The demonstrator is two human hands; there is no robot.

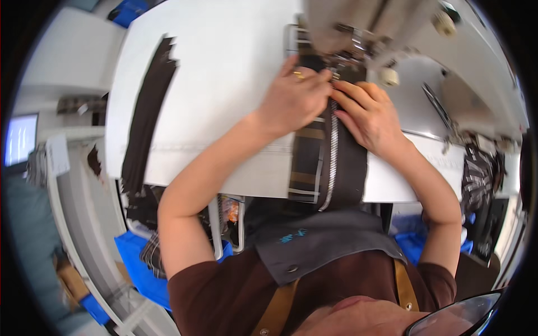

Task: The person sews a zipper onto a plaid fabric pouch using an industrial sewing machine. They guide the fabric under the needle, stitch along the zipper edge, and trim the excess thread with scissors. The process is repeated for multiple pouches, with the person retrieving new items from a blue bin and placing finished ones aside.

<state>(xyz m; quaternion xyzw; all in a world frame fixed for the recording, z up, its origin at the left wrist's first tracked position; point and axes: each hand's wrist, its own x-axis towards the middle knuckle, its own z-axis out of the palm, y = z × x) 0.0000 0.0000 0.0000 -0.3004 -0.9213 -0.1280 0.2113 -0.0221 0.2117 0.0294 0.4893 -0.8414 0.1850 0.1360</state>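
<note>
Here, the left hand (pixel 297 98) and the right hand (pixel 371 115) are drawn in narrow, fingertips at the metal zipper (pixel 334 151) close by the sewing machine (pixel 476 33), though whether they pinch it I cannot tell. The zipper lies between plaid cloth (pixel 305 162) and plain dark cloth (pixel 352 168), reaching past the tabletop's (pixel 224 73) near edge, while dark strips (pixel 148 106) lie near its left edge.

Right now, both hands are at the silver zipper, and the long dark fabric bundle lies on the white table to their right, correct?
Not their right: the head view shows the dark bundle on the white table, left of the left hand and right hand, both at the zipper.
</note>
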